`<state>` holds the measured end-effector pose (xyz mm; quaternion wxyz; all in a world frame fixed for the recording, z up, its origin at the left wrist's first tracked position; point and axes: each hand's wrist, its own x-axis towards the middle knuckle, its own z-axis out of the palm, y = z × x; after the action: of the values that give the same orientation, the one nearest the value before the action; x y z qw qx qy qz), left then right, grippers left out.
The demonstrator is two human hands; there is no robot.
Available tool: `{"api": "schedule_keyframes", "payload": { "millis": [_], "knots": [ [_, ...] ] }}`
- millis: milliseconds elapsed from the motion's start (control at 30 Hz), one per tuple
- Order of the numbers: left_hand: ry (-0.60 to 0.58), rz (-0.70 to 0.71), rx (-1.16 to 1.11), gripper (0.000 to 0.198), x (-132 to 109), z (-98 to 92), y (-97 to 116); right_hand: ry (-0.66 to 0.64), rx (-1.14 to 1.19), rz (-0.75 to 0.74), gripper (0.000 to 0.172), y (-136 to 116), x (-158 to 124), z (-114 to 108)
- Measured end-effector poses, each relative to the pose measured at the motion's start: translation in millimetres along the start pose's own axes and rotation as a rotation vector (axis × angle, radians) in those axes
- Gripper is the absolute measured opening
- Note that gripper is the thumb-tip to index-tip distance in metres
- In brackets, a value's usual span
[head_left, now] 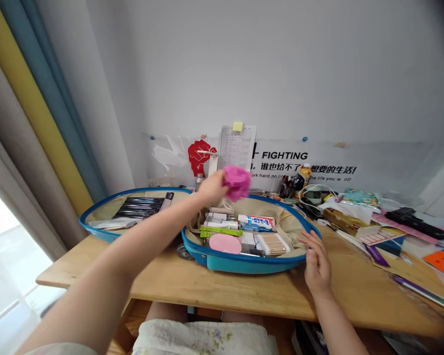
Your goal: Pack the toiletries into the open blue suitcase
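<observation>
My left hand (212, 188) is closed round a bright pink mesh bath puff (237, 183), held up above the far side of an open blue suitcase (251, 265). At the right end of the suitcase, my right hand (316, 264) grips the rim, fingers over the edge and thumb outside. Inside the packed half are a pink oval case (225, 243), a box of cotton swabs (274, 243), a toothpaste box (257, 222) and a green packet (220, 231). The other half, lying open to the left, contains a black-striped pack (138, 207) partly hidden by my left forearm.
Clutter covers the wooden table (355, 291) on the right: a drink bottle (302, 178), a brown pouch (342, 222), a purple pen (422, 291) and papers. Behind stands a wall with a lettered banner (284, 156). Curtains (40, 98) hang at left.
</observation>
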<state>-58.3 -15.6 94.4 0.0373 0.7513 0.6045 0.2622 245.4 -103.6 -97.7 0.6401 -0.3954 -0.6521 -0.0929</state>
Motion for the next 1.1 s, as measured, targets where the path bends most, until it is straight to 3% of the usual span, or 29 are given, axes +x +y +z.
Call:
{"api": "schedule_keyframes", "payload": {
  "millis": [100,167,333,500,667,767,867,933,1033,1100],
  "knots": [
    [-0.109,0.136,0.011,0.033,3.7,52.7,58.6,-0.005,-0.001,0.012,0.033,0.4,-0.8,0.1],
    [-0.174,0.182,0.021,0.036,2.7,80.7,81.8,-0.006,-0.001,0.018,0.033,0.2,-1.1,0.0],
    [-0.314,0.262,0.047,0.039,-3.4,123.6,96.8,-0.02,-0.018,0.038,0.034,-1.0,-0.9,-0.6],
    [-0.41,0.379,0.067,0.056,-5.9,129.2,90.1,-0.014,-0.007,0.019,0.033,-2.3,0.1,-0.1],
    [-0.314,0.423,0.089,0.056,-14.6,93.7,78.2,0.002,0.0,0.011,0.034,-0.7,1.5,0.4],
    [-0.254,0.434,0.112,0.041,-30.9,60.4,52.1,-0.007,-0.001,0.013,0.037,1.0,2.2,0.5],
    [-0.216,0.347,0.168,0.039,-48.6,24.8,-1.0,-0.013,-0.004,0.017,0.039,2.0,2.3,0.3],
    [-0.194,0.199,0.228,0.04,-58.1,1.3,-48.4,-0.012,-0.001,0.016,0.039,2.3,2.3,0.5],
    [-0.167,-0.133,0.335,0.041,-72.2,-30.5,-120.3,-0.009,0.01,-0.004,0.037,2.0,2.9,1.6],
    [-0.159,-0.315,0.377,0.044,-83.6,-46.4,-158.3,0.001,0.018,-0.026,0.035,1.4,3.4,2.4]
  ]
}}
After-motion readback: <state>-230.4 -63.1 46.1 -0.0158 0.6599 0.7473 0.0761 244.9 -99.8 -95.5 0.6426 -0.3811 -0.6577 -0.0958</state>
